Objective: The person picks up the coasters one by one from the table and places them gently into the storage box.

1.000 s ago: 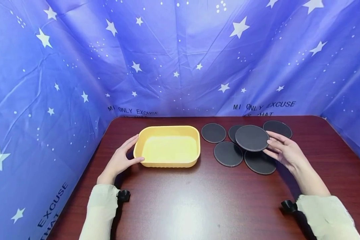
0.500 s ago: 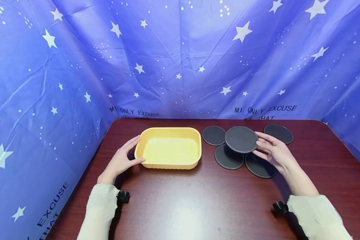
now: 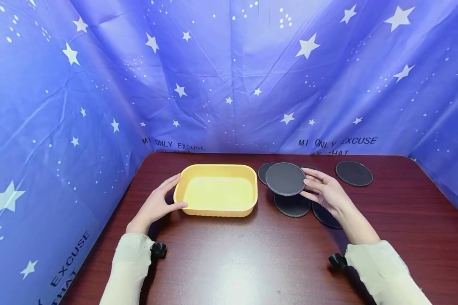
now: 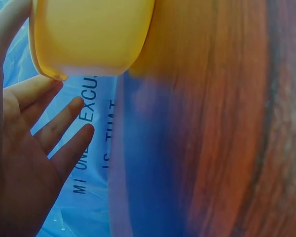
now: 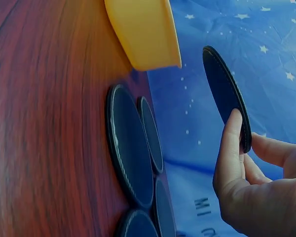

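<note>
A round black coaster [image 3: 285, 178] with pale edge stitching is pinched between the thumb and fingers of my right hand [image 3: 330, 192]. It is raised off the table, and the right wrist view shows the coaster [image 5: 224, 94] nearly edge-on. Beneath and around it lie several more coasters, among them a front coaster [image 3: 292, 206] and a partly covered back one [image 3: 262, 173]. My left hand [image 3: 155, 207] holds the left end of a yellow plastic bin [image 3: 217, 212], thumb at the front corner, forefinger at the back. Its other fingers [image 4: 64, 123] spread straight, off the bin.
One coaster [image 3: 353, 173] lies apart at the back right of the dark red wooden table [image 3: 198, 258]. Another coaster [image 3: 324, 215] is partly hidden by my right hand. A blue star-print curtain [image 3: 229, 76] hangs behind and along the sides.
My right hand has carried the held coaster leftward above the others, nearer the bin. The left hand keeps its place on the bin. The head view has tilted slightly.
</note>
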Motion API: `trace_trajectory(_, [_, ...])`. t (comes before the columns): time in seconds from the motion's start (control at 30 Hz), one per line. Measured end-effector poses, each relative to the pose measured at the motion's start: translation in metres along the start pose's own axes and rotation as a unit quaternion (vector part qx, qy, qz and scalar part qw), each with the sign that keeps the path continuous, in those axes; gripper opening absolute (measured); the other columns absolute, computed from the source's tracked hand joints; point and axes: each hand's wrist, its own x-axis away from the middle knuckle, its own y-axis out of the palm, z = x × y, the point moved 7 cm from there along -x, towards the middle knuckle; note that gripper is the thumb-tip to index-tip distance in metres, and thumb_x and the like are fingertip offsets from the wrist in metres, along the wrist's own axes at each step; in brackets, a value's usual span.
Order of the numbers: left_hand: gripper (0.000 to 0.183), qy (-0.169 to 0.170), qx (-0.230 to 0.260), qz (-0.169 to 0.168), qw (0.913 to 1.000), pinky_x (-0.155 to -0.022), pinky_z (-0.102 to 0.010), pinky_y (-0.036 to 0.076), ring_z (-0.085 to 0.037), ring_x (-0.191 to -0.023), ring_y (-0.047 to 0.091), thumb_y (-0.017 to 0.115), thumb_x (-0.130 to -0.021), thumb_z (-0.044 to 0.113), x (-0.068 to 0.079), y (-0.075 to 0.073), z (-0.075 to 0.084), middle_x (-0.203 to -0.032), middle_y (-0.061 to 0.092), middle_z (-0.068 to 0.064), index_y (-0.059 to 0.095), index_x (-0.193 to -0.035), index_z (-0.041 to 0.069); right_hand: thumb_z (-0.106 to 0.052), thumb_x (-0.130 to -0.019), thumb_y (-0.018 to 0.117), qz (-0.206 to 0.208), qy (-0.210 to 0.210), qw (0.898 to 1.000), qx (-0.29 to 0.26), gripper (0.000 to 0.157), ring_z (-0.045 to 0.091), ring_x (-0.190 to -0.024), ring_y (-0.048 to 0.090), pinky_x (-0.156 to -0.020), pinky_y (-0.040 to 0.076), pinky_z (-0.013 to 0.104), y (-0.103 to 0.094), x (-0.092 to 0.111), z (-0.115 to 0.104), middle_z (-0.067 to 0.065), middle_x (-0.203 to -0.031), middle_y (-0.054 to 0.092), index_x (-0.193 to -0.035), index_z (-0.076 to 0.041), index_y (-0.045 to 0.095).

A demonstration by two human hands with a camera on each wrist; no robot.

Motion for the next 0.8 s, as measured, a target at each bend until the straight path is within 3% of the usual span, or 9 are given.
trace_trajectory(0.27, [0.093,-0.008,0.03,0.008,0.9995,-0.118,-0.058,0.029,-0.033,-0.148,0.033,0.086,-0.076,0.035,0.0,0.002,0.0,-0.16,0.038,-0.01,0.041,-0.152,0.008,-0.002,-0.101,0.054,0.009,0.02,1.0,0.017,0.035,0.006,-0.094,0.071,-0.082,0.06,0.026,0.016,-0.008,0.005,-0.005,-0.104,0.071,-0.134,-0.013,0.053])
trace_trajectory(0.57, [0.101,-0.028,0.073,-0.001,0.997,-0.12,-0.061,0.022,-0.035,-0.153,0.022,0.084,-0.078,0.036,-0.002,0.012,0.006,-0.166,0.023,-0.01,0.028,-0.158,0.009,-0.002,-0.101,0.053,0.006,0.029,0.999,0.027,0.045,0.005,-0.094,0.071,-0.083,0.06,0.026,0.03,-0.017,0.013,-0.007,-0.105,0.07,-0.145,-0.004,0.041])
trace_trajectory(0.8, [0.113,-0.029,0.06,-0.002,0.9978,-0.121,-0.06,0.022,-0.036,-0.153,0.019,0.086,-0.073,0.038,-0.004,0.019,0.005,-0.167,0.019,-0.012,0.02,-0.159,0.005,-0.001,-0.101,0.053,0.007,0.031,0.999,0.029,0.048,0.005,-0.093,0.071,-0.083,0.06,0.026,0.039,-0.023,0.017,-0.007,-0.104,0.07,-0.147,-0.002,0.039])
